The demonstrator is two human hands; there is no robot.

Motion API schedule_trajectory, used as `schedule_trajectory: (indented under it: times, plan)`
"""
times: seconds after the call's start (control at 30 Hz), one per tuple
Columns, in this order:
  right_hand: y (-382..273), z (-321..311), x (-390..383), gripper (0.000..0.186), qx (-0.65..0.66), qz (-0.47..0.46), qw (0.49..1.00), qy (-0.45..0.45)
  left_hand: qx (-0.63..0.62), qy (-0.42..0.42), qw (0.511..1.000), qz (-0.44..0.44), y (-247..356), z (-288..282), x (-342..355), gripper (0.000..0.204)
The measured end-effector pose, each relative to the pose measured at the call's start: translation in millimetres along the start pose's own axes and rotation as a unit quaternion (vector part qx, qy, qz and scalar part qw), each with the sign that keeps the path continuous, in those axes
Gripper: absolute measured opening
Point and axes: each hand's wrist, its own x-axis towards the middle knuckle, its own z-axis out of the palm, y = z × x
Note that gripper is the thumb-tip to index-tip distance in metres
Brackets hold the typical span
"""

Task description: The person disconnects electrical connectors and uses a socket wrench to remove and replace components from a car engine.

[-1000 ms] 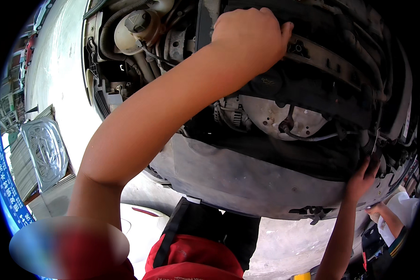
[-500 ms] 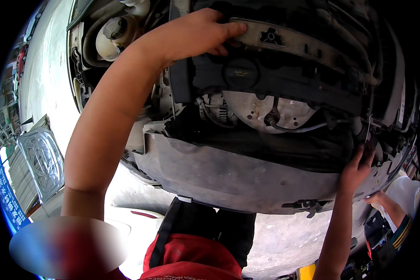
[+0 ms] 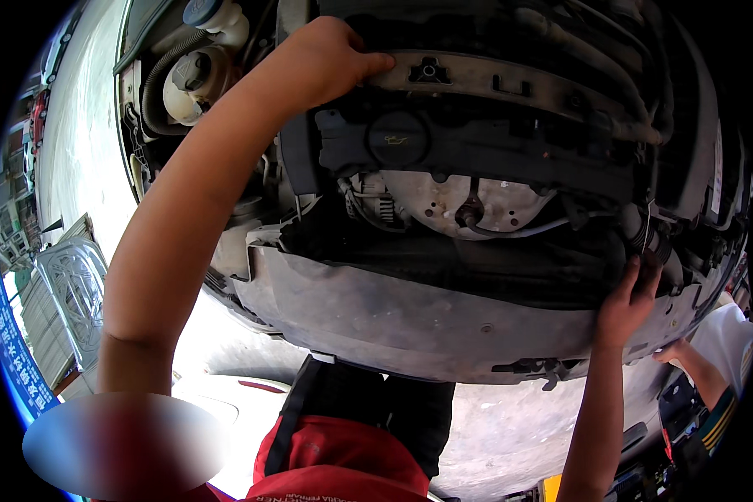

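My left hand [image 3: 330, 63] rests at the left end of a long brownish-grey strip [image 3: 485, 77] above the engine. Its thumb stretches along the strip; the other fingers are mostly hidden behind the hand. Just below lies a black engine cover with a round oil filler cap [image 3: 396, 138]. On the right side of the engine bay, my right hand [image 3: 627, 305] reaches up with two fingers stretched apart. They are at a dark corrugated hose [image 3: 657, 244] and a thin silvery wire or rod [image 3: 649, 219]. Whether the fingers pinch the wire cannot be made out.
A curved grey front panel [image 3: 376, 305] of the car lies between me and the engine. Left of the engine is a whitish fluid reservoir [image 3: 188, 96]. Another person's hand [image 3: 678, 351] touches the panel's right end. A silvery panel [image 3: 71, 289] leans at far left.
The view has shifted slightly, moving the engine bay left in the picture. Both my hands keep about the same places on the car.
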Motion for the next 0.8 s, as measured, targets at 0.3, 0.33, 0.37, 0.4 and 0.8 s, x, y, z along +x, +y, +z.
schedule_trajectory:
  times: [0.3,0.33,0.37,0.4,0.8]
  plan:
    - [-21.3,0.8,-1.4,0.028,-0.045,-0.02,0.999,0.009,0.174,0.068,0.98,0.069,30.5,-0.9,-0.5,0.041]
    - [-24.7,1.1,-2.5,0.028,-0.031,-0.012,0.999,0.01,0.171,0.102,0.971,0.134,41.4,-0.1,-1.6,0.037]
    - [-27.5,0.8,-3.7,0.028,-0.022,-0.01,1.0,0.014,0.188,0.091,0.958,0.199,64.8,1.9,-4.5,0.023]
    - [-28.5,4.1,-3.2,0.028,-0.009,-0.01,1.0,0.018,0.214,0.103,0.923,0.302,67.2,9.3,-1.1,0.025]
    - [-32.6,-2.3,-1.0,0.021,-0.043,0.001,0.998,0.04,0.019,-0.099,0.812,0.575,137.3,55.1,62.7,0.073]
